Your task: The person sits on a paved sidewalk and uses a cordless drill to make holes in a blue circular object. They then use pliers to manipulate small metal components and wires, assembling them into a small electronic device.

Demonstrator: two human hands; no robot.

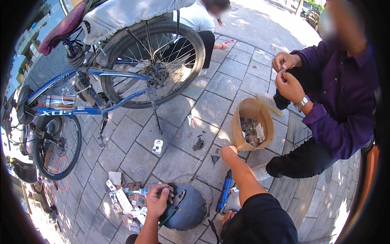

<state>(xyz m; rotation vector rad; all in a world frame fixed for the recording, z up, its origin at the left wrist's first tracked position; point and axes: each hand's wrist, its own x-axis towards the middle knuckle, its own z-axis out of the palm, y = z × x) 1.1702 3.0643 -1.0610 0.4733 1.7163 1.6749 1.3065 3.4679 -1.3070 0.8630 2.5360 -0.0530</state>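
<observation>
Passing room over paving (174, 130) between bicycle (122, 74) and paper bag (252, 109), package heap (126, 201) crowding left hand (157, 200), blue pump (224, 193) near right hand (228, 153)

The bicycle frame (134, 76) is blue with white lettering, its tyre (200, 57) black, the cover (126, 20) above pale grey. The pliers (165, 219) have dark green handles; the dome (189, 213) beneath is dull black. The pump (224, 194) is blue and black, the bag (239, 124) brown, the shirt (345, 93) purple. Dark lines cross the grey paving (138, 156), dappled with pale sunlight.
</observation>
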